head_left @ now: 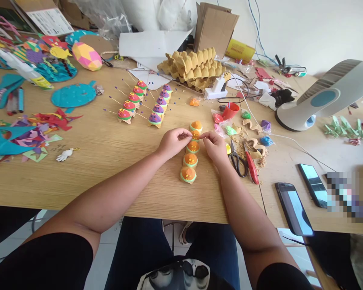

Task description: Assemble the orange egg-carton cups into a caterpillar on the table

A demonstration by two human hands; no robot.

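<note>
A row of egg-carton cups [190,160] topped with orange clay runs away from me on the table, with pale green bands and small yellow faces on the nearer cups. My left hand [174,143] is at its left side, thumb and finger pinched beside the second cup from the far end. Opposite it, my right hand [214,147] pinches at the same cup's right side. Whatever the fingertips hold is too small to make out. Farther left stand a red-topped carton row [129,105] and a purple-topped row [159,108], both with thin sticks poking outward.
Scissors [238,160] and a red utility knife [252,163] lie right of my right hand, near bagged clay [230,130] and a red cup [231,110]. Phones [294,208], a grey-white lamp-like device [316,96], stacked egg trays [191,66] and paper scraps [21,141] surround the work area.
</note>
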